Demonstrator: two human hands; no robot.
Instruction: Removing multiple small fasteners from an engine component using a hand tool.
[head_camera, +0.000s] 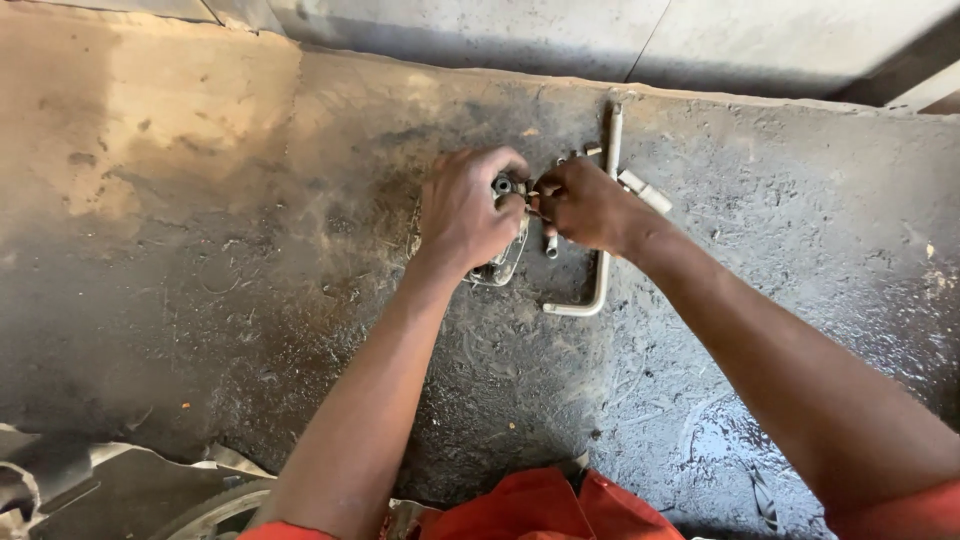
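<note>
Clothing: orange fabric (540, 510) is showing at the bottom edge, nearest the camera, with both bare forearms reaching away from it.
Scrap: torn grey sheet (60, 480) and a curved rim (205, 512) are lying at the lower left; what they are cannot be told.
Desk: a grimy, scratched desk (250, 300) is carrying everything, darker with oil toward the middle.
Left hand: the left hand (462, 215) is pressing down over a small metal part (497, 262), fingers curled round its top and gripping it.
Part: it is sitting on the desk mid-frame, mostly hidden; only a bright looped edge and a dark round top are showing.
Right hand: the right hand (585, 205) is meeting the left at the part's top, fingers pinched narrow on something too small to make out.
Wrench: an L-shaped bar (605, 230) is lying just beside the right hand, partly under the wrist, untouched.
Loose bits: a short tube (645, 190) and small pieces (551, 245) are lying close by.
Progress: judging by the loose bits set out, the work on the part looks midway; the hands are busy at its top and nothing looks finished.
Far edge: a pale wall (480, 30) is rising behind the desk.
</note>
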